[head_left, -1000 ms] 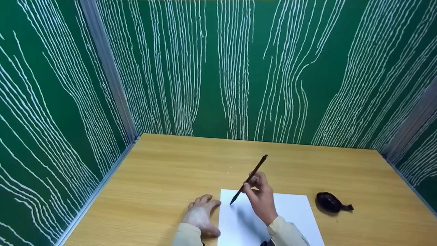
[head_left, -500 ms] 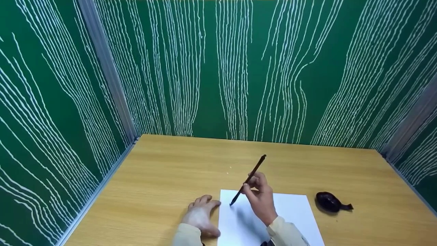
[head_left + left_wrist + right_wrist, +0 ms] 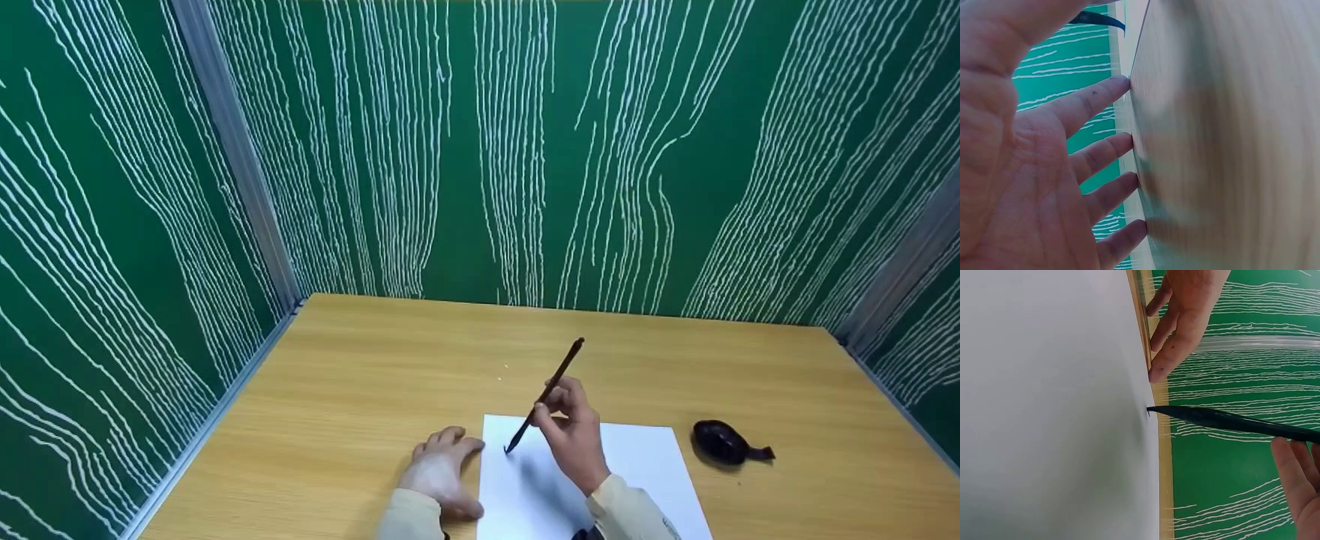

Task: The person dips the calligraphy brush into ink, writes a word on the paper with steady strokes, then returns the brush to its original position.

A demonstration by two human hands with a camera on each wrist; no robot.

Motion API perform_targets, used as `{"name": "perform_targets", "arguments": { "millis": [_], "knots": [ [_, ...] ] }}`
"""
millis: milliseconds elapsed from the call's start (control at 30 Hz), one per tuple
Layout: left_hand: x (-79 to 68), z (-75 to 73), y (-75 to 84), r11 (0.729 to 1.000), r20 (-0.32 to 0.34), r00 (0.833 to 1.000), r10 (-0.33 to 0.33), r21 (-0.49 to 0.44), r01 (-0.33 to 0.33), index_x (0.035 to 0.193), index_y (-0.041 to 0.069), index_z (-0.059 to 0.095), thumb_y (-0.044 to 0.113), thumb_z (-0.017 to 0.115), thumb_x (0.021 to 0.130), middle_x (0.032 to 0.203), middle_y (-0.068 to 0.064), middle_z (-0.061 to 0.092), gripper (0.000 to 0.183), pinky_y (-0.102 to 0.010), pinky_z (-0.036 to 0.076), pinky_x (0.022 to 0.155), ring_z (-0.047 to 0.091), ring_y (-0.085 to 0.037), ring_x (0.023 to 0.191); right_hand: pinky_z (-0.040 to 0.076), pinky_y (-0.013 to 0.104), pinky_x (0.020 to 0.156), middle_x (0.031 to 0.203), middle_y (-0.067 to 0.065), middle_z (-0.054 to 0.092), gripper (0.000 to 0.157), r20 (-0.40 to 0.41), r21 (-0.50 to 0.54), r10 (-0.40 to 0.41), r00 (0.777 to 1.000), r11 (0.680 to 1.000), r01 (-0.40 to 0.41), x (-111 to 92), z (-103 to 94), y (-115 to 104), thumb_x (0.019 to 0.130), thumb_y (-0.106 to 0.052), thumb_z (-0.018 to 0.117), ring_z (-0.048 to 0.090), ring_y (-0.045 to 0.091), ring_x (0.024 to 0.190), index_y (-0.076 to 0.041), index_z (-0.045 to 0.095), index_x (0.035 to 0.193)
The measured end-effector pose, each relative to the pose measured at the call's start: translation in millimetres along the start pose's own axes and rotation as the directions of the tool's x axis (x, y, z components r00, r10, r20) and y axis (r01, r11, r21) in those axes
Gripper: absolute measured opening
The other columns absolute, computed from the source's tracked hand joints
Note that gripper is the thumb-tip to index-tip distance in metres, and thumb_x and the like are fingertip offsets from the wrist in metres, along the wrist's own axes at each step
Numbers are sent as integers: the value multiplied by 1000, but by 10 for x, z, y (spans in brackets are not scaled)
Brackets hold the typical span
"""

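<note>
My right hand (image 3: 576, 442) pinches a dark ink brush (image 3: 556, 376) between thumb and fingers, its shaft tilted up and away to the right. The brush's tip meets the white paper (image 3: 637, 465) near its upper left corner. A short dark mark (image 3: 1148, 411) shows at the tip in the right wrist view. My left hand (image 3: 441, 474) rests beside the paper's left edge with fingers spread, thumb and index fingertip right at that edge. In the left wrist view, the fingertips of the left hand (image 3: 1061, 152) touch the tabletop and the palm is raised.
A black, glossy oval object with a short stalk (image 3: 721, 444) lies on the wooden table (image 3: 360, 375) right of the paper. Green panels (image 3: 465, 187) with wavy white lines stand along the table's back and sides, joined by grey corner posts (image 3: 240, 142).
The brush tip has shifted slightly down the paper, and a small dark mark has appeared beside it. The left hand has stayed in place.
</note>
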State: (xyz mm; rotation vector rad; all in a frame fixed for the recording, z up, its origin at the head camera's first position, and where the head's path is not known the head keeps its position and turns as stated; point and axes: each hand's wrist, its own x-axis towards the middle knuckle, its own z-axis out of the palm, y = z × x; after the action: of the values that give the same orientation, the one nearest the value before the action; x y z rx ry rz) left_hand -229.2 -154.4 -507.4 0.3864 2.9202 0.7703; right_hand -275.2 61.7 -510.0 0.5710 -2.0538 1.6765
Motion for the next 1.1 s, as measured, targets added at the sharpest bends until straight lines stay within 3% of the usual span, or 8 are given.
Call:
{"name": "perform_targets", "arguments": {
  "millis": [767,1100],
  "knots": [
    [2,0,5,1000,16,1000,-16,-5,16,143,14,62,29,94,53,153,-20,52,97,-65,39,117,47,-45,143,65,29,64,84,12,69,32,10,30,7,1000,1000,-7,-20,1,-48,93,14,59,70,8,74,-2,55,120],
    [-9,-5,0,1000,-20,1000,8,-27,-8,139,12,64,28,94,51,149,-19,55,95,-61,42,113,49,-45,140,65,30,63,81,10,66,34,20,42,26,999,999,-26,-27,9,-64,91,14,60,70,9,72,-5,56,119]
  ]
}}
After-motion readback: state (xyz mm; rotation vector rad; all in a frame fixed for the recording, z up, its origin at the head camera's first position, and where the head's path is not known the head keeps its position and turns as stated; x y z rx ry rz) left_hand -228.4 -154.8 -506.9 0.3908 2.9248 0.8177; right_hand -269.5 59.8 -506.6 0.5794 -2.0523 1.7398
